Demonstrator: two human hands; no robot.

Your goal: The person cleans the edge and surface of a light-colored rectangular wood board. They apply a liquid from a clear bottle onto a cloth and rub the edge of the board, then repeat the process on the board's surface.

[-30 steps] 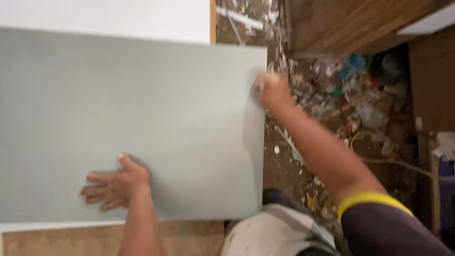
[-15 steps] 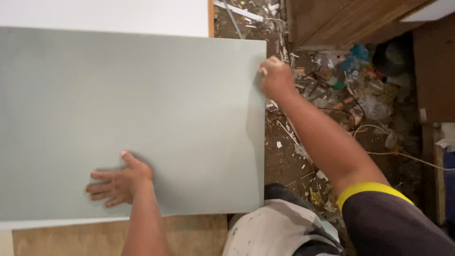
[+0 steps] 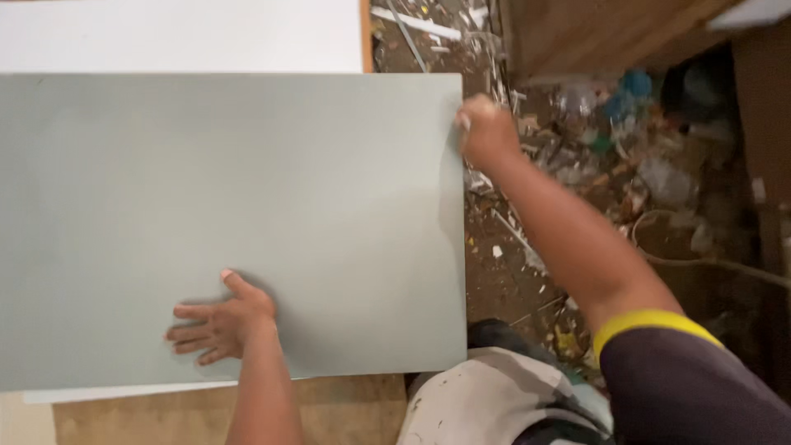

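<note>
Large grey-green panel [image 3: 231, 222] fills the left and centre of the view, lying flat, long side running 9 to 3 o'clock. Its far edge overlaps a white sheet [image 3: 181, 37] at 12 o'clock; a thin orange-brown strip [image 3: 363, 37] runs along that sheet's right edge. Under the panel's near edge a sliver of another white board [image 3: 124, 392] shows at 7 o'clock, and below that a brown wooden surface [image 3: 346, 408]. Left hand [image 3: 218, 323] is at 7 o'clock on the panel, palm down, fingers spread and pointing toward 9 o'clock, pressing flat on the face; nothing enclosed, it's just resting on the surface near the near edge. Moving right: right hand [image 3: 486, 132] is at 1 o'clock, curled onto the panel's right edge close to the far right corner, fingers wrapped over the edge, so it has hold of the panel there. How far the fingers go under the edge I can't tell. Right arm runs back toward 5 o'clock to a dark sleeve with a yellow cuff band [image 3: 651, 323]. Light paint-stained trousers [image 3: 486, 404] at 6 o'clock. Right of the panel, from 1 to 4 o'clock, dirt floor littered with scraps and debris [image 3: 626, 156]; brown wooden boards [image 3: 593, 33] at 1 o'clock.
</note>
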